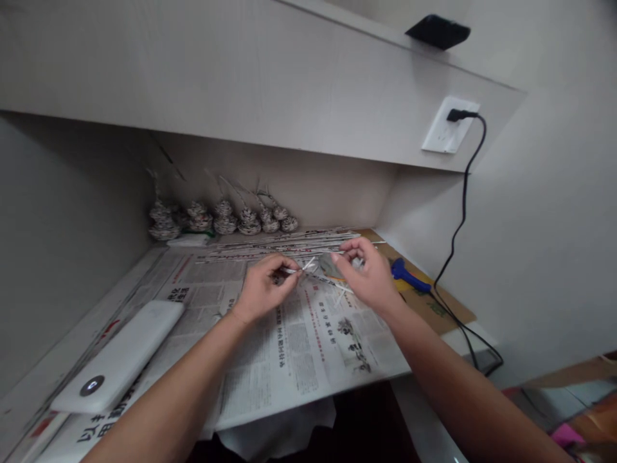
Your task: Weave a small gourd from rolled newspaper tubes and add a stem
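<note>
My left hand [264,288] pinches the crossing of a few thin rolled paper sticks [308,267] just above the newspaper [299,347] spread over the desk. My right hand [367,273] is close to its right, fingers curled around the far ends of the same sticks. A bundle of long rolled paper tubes [284,245] lies across the newspaper just behind both hands.
A row of small woven paper cones [222,218] stands against the back wall. A white power bank [118,357] lies at front left. A blue glue gun [409,275] rests on brown cardboard [436,308] at right, its black cord [463,193] running to a wall socket [449,125].
</note>
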Available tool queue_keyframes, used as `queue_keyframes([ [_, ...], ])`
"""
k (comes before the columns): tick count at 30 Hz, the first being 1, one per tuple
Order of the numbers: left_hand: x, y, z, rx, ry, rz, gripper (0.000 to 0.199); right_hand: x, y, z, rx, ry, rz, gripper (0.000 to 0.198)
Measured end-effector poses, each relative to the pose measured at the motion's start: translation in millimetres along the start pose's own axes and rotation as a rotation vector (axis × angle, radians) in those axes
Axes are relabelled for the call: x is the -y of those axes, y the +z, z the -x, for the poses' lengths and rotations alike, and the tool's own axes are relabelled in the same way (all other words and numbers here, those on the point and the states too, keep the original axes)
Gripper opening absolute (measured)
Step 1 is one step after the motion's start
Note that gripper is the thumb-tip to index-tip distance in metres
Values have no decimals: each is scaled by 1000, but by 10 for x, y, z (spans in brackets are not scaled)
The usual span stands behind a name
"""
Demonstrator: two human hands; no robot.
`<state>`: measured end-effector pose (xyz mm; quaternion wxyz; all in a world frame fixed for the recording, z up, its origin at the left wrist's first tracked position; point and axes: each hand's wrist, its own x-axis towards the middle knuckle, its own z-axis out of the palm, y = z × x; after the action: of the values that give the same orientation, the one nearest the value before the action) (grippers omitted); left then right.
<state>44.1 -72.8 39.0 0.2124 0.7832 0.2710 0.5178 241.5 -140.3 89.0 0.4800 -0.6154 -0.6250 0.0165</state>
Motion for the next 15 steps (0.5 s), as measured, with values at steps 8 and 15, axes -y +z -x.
queue_keyframes([
  [8, 50, -8, -46, -80, -247, 209, 20, -766, -119, 264, 161, 146, 67, 29],
  [15, 101, -18, -59, -73, -288, 277, 21, -1155, -450, 482, 205, 196, 261, 36],
])
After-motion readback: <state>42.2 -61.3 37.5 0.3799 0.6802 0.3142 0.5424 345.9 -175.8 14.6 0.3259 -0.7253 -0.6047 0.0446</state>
